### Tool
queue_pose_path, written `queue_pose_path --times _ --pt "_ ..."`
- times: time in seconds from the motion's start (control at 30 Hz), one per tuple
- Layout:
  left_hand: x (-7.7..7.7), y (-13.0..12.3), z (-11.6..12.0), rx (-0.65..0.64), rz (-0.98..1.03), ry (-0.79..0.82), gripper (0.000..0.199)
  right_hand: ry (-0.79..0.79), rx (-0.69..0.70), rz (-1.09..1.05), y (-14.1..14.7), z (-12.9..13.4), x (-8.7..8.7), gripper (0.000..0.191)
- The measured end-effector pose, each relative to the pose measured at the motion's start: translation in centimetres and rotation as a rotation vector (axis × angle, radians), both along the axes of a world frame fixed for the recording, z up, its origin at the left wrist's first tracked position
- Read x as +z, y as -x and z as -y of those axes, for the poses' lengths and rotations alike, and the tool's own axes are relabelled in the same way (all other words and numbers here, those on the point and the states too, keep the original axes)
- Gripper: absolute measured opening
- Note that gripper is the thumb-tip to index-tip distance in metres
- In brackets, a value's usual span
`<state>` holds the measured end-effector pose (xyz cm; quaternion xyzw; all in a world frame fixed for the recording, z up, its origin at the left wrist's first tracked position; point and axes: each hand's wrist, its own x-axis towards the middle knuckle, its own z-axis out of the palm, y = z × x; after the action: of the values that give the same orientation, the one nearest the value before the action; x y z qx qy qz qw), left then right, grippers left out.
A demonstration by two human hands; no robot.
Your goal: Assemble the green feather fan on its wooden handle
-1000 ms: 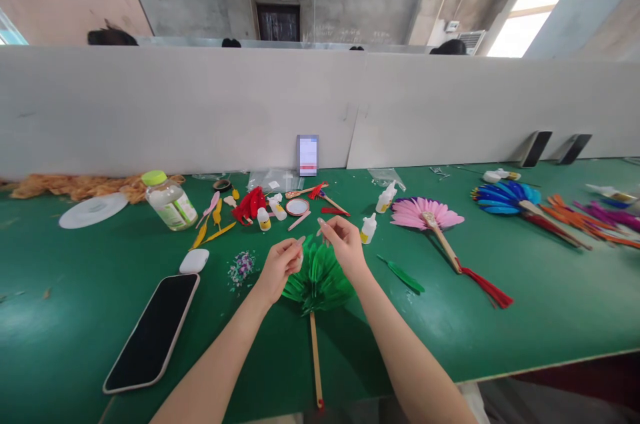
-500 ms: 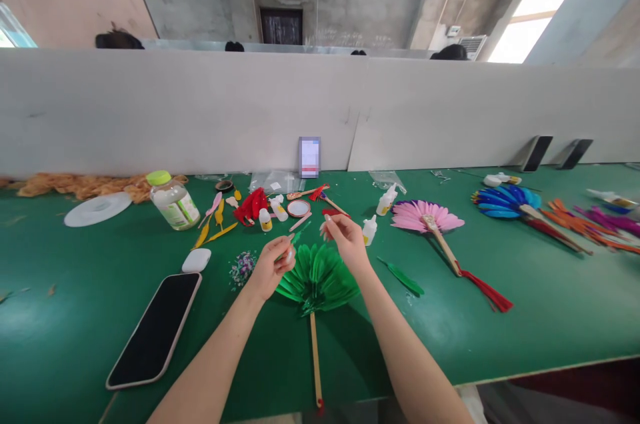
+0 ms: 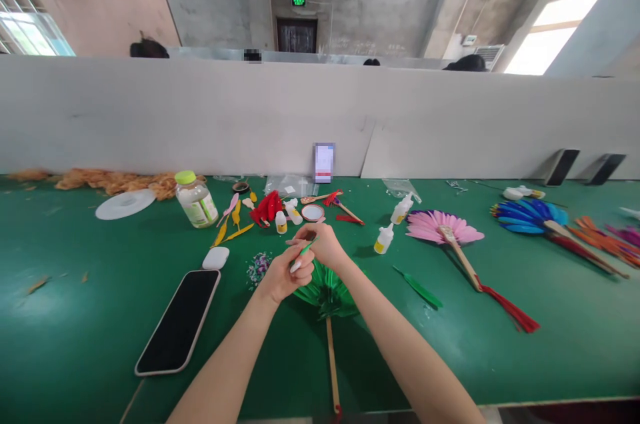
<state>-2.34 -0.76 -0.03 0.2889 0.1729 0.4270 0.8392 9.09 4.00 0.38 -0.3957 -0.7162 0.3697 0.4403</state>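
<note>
- Left hand (image 3: 286, 275): grip clamped on slim green feather (image 3: 309, 246), held above the fan's upper part.
- Right hand (image 3: 327, 245): apart from the left half a second ago, now brought in against it. Fingertips hidden; grip cannot be told. Reading: both hands likely on the one feather.
- Green fan (image 3: 330, 297): on desk (image 3: 500, 364) beneath hands, handle toward wearer.
- Loose feather (image 3: 420, 289): on desk, right of fan, untouched.

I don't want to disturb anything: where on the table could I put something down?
Most bare room lies right of the red tassel, nearer than the blue fan; some left of the black phone, near scraps. Crowded: from the jar to the red feathers, and at the green fan under the hands.
</note>
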Motion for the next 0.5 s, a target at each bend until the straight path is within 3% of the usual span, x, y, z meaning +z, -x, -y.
queue_pose_path --times 0.17,0.27,0.37,0.5 --pt "0.5 1.2 0.2 0.043 0.034 -0.008 0.044 -0.072 0.304 0.040 1.8 -1.1 0.1 0.026" --pt "0.8 1.3 0.0 0.075 0.118 0.010 0.041 -0.045 0.245 -0.019 0.9 -0.2 0.7 0.028" --pt "0.8 1.1 -0.3 0.120 0.181 0.046 0.037 0.077 0.128 -0.198 -0.8 1.4 1.7 0.039" --pt "0.4 0.7 -0.5 0.126 0.165 0.084 0.031 0.055 0.070 -0.356 -2.3 3.2 2.9 0.023"
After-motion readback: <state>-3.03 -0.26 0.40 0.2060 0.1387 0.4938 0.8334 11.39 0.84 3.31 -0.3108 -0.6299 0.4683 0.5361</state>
